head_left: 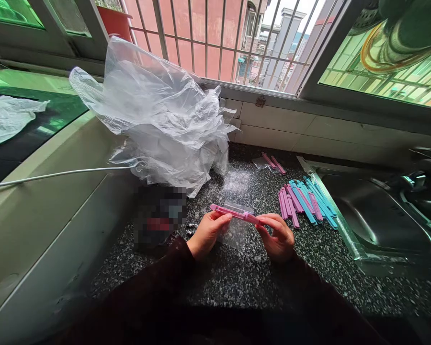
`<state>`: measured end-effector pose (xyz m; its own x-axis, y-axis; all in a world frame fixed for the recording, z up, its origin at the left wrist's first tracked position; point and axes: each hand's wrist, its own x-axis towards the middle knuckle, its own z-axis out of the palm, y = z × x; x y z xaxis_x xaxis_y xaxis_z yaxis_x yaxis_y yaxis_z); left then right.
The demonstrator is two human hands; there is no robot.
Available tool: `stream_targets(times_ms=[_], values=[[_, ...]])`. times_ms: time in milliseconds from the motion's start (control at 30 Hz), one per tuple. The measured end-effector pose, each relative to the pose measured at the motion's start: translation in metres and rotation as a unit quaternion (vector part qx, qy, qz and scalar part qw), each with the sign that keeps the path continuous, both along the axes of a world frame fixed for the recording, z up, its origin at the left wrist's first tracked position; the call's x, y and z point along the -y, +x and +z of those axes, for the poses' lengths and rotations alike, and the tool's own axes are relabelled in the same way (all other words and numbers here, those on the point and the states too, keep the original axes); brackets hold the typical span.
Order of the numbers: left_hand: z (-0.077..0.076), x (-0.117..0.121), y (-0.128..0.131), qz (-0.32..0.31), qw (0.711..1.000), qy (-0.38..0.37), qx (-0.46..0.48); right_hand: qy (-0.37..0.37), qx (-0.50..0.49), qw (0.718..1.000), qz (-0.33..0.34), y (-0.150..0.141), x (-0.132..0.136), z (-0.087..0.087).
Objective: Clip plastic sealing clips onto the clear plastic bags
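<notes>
Between my two hands is a long, slim pink bag clip (233, 212), nearly level and sloping slightly down to the right. My left hand (207, 234) pinches it near its left end with thumb and fingers. At the right end, my right hand (278, 238) grips it between thumb and fingertips. A small clear plastic bag (235, 235) hangs or lies just behind and below the clip; whether the clip touches it I cannot tell. Right of my hands lies a pile of pink clips (289, 203) and blue clips (321, 201).
A big heap of clear plastic bags (165, 110) stands at the back left. Two pink clips (273, 163) lie near the wall. A steel sink (355, 254) is on the right. A white cable (57, 177) crosses from the left. The speckled counter (233, 282) runs beneath.
</notes>
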<state>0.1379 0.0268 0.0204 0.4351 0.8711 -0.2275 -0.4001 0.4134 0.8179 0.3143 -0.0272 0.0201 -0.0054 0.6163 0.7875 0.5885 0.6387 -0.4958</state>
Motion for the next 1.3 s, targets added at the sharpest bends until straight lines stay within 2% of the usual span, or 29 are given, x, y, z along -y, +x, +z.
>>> stream_targets(times_ms=[200, 500, 1300], values=[[-0.0048, -0.0016, 0.0001, 0.006, 0.999, 0.043, -0.028, 0.002, 0.05, 0.999, -0.015, -0.0007, -0.0006, 0.006], [0.0016, -0.0019, -0.0023, 0.007, 0.99, 0.119, -0.076, 0.002, 0.069, 0.997, -0.018, -0.0012, -0.0016, 0.0052], [0.003, -0.0036, -0.0034, 0.012, 0.983, 0.151, -0.106, -0.009, 0.113, 0.993, -0.021, -0.0035, -0.0042, 0.0027]])
